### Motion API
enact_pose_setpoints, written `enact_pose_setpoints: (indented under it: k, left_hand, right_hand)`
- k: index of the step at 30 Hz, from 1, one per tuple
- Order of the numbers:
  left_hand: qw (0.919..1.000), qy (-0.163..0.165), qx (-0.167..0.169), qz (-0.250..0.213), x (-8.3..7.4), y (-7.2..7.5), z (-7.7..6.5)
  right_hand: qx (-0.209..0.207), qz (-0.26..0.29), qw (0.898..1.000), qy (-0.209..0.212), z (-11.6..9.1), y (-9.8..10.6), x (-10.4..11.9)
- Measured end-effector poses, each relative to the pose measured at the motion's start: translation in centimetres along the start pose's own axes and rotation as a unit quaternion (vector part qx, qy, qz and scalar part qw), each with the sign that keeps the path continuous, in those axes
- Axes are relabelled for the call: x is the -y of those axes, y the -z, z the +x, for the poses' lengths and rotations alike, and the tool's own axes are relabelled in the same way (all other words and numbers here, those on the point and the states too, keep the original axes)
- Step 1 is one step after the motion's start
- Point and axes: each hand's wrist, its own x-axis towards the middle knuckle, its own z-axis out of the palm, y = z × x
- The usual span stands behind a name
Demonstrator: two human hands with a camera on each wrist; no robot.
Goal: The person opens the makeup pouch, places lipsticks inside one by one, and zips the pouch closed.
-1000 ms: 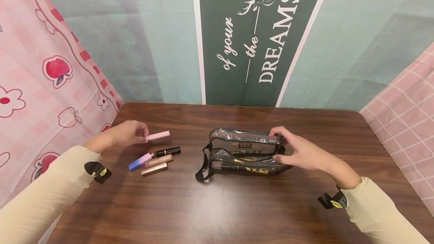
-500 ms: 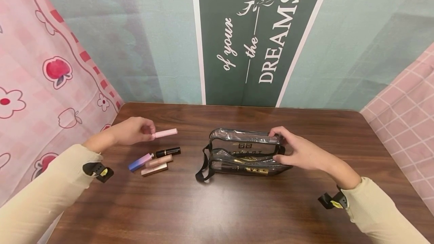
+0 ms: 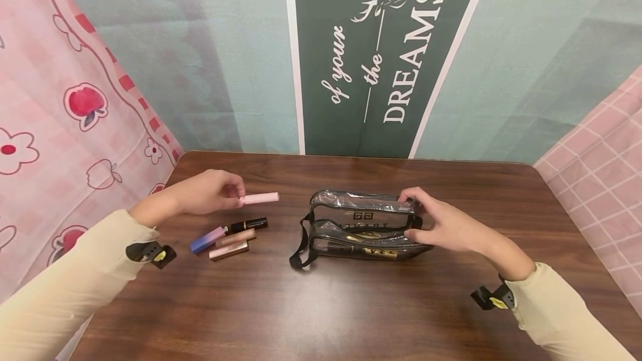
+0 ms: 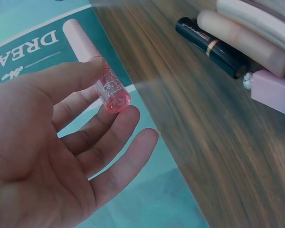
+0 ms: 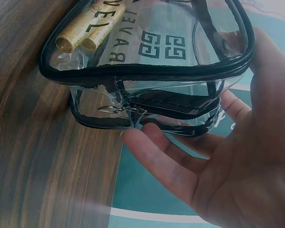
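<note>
In the head view, my left hand (image 3: 213, 191) pinches a pink lip gloss tube (image 3: 261, 198) by one end, its pale cap pointing right toward the bag. The left wrist view shows thumb and forefinger on the tube's clear pink part (image 4: 111, 92), the other fingers loosely bent. A clear toiletry bag (image 3: 326, 200) with black trim stands on the table, its top unzipped. My right hand (image 3: 443, 224) grips the bag's right end, thumb on the near side, fingers on the far side. Gold tubes (image 5: 78, 33) lie inside the bag.
Left of the bag lie a black tube with a gold band (image 3: 248, 224), a tan tube (image 3: 236, 238), a pale gold tube (image 3: 229, 250) and a blue-and-pink tube (image 3: 207, 239). A black strap loop (image 3: 298, 258) hangs from the bag's left end. Cloth hangs behind the table (image 3: 321, 316).
My left hand has carried the pink lip gloss rightward, past the other tubes and closer to the bag. The right hand and the bag have stayed in place.
</note>
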Motion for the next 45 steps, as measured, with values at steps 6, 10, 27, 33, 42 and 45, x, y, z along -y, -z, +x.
enact_pose_setpoints:
  k: [6,10,27,33,42,45]
  left_hand:
    - [1.0000,-0.006,0.001,0.000,-0.8,0.2,0.5]
    - [0.9999,-0.013,0.000,0.001,-1.3,0.3,0.8]
    - [0.9985,-0.050,0.016,-0.016,-4.3,0.3,2.4]
    - [0.9964,-0.066,0.032,-0.043,-5.6,-0.2,3.4]
    - [0.9943,-0.079,0.050,-0.051,-7.8,-0.8,5.2]
    - [0.9937,-0.082,0.054,-0.052,-8.5,-1.1,5.9]
  right_hand:
    - [0.005,0.008,1.000,0.005,0.1,0.0,0.0]
    - [0.004,0.009,1.000,0.003,0.0,0.1,0.1]
    - [0.006,0.006,1.000,0.000,0.1,0.2,0.0]
    - [0.004,0.006,1.000,0.006,0.2,0.4,0.0]
    - [0.009,0.007,1.000,0.001,0.3,0.6,-0.1]
    - [0.009,0.009,1.000,0.005,0.4,0.7,0.0]
